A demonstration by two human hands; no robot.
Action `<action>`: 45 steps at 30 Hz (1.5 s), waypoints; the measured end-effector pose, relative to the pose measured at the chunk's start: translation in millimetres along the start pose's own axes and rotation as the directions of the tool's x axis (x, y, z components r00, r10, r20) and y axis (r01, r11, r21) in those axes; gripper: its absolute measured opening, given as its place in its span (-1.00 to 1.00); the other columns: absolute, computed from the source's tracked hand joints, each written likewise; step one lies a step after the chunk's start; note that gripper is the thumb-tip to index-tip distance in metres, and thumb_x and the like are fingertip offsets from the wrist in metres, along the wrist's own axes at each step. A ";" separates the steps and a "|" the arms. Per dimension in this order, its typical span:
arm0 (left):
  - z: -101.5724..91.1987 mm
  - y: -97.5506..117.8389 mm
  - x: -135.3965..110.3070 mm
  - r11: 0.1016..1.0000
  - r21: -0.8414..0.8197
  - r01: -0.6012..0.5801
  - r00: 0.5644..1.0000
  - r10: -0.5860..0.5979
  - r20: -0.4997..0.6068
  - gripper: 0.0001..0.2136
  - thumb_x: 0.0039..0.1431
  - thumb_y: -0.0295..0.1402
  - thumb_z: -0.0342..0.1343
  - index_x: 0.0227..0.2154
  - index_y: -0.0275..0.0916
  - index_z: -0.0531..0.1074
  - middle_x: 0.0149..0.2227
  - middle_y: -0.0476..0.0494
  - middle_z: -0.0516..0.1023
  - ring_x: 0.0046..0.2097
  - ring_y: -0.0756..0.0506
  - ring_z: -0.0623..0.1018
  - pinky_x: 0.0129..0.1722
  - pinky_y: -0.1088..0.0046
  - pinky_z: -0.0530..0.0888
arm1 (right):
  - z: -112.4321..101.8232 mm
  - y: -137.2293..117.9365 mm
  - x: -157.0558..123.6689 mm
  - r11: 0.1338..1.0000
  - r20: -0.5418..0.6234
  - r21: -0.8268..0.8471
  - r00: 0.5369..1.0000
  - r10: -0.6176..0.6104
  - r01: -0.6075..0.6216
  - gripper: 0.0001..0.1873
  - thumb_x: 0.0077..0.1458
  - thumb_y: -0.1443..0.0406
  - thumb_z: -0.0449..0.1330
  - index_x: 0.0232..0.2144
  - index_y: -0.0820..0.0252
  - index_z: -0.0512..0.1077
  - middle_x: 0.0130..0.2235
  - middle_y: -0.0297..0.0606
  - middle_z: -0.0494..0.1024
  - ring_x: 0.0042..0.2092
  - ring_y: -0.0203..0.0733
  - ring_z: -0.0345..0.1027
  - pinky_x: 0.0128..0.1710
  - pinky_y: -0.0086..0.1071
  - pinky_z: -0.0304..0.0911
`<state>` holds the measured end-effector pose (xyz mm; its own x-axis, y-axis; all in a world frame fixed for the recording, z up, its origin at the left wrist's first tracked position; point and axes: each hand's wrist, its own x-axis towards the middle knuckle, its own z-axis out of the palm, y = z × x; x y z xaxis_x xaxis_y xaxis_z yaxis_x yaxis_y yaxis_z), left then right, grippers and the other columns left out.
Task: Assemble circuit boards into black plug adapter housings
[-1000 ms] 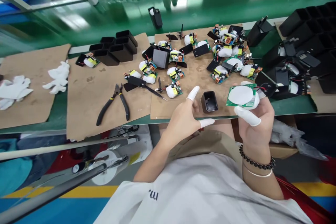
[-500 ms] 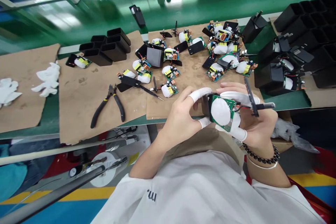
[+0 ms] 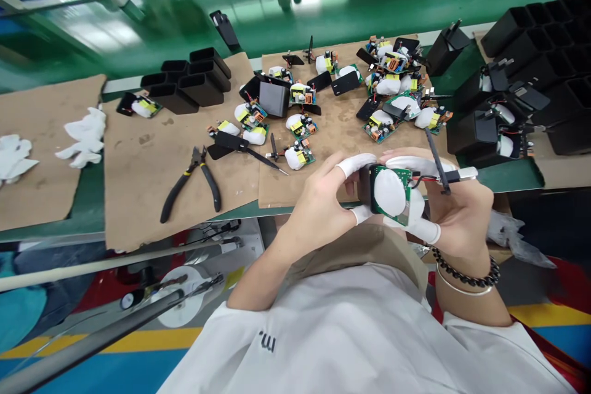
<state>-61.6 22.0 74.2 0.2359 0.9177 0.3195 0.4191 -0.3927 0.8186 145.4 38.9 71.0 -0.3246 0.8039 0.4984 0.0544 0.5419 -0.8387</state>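
Between thumb and fingers, my left hand grips a black plastic charger case. My right hand is closed on a green circuit board with a white blob of potting on it. The board's left end sits in the mouth of the case. Thin wires run from the board to a black end cap, which stands on edge by my right palm, with a metal-looking prong pointing right. White finger cots cover several fingertips of both hands. The right fingers are partly hidden behind the board.
Cutting pliers and a thin black-handled tool lie on the cardboard. Several circuit boards are scattered beyond my hands. Black cases stand in groups at left and right. White gloves lie at left.
The board sits slightly deeper in the case, and both hands have shifted a little right. The end cap has tilted. On the green belt, a black charger has moved left.
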 end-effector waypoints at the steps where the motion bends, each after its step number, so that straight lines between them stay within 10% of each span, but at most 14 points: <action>1: -0.3 0.2 0.1 1.000 0.002 0.002 1.000 -0.002 0.004 -0.46 0.02 -0.59 0.37 0.11 -0.24 0.50 -0.07 -0.11 0.61 -0.08 -0.10 0.58 -0.09 0.40 0.55 | 0.2 0.5 0.2 1.000 0.005 0.007 1.000 0.008 -0.008 -0.32 -0.09 0.34 0.53 0.14 -0.05 0.59 0.16 -0.18 0.64 0.19 0.23 0.53 0.22 0.07 0.45; 45: -5.7 -3.4 -5.7 0.997 0.018 -0.081 0.997 0.081 -0.009 -0.51 0.04 -0.55 0.33 0.08 -0.23 0.49 -0.14 -0.08 0.60 -0.19 -0.06 0.55 -0.17 0.40 0.56 | 4.6 -5.4 -5.7 0.998 0.013 -0.023 0.998 0.064 -0.064 -0.37 -0.08 0.31 0.53 0.09 -0.11 0.61 0.13 -0.22 0.68 0.14 0.22 0.58 0.10 0.00 0.52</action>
<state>-69.3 18.4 72.4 0.2617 0.8832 0.3893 0.4145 -0.4671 0.7810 142.7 30.3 71.7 -0.3329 0.8337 0.4406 0.0971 0.4950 -0.8634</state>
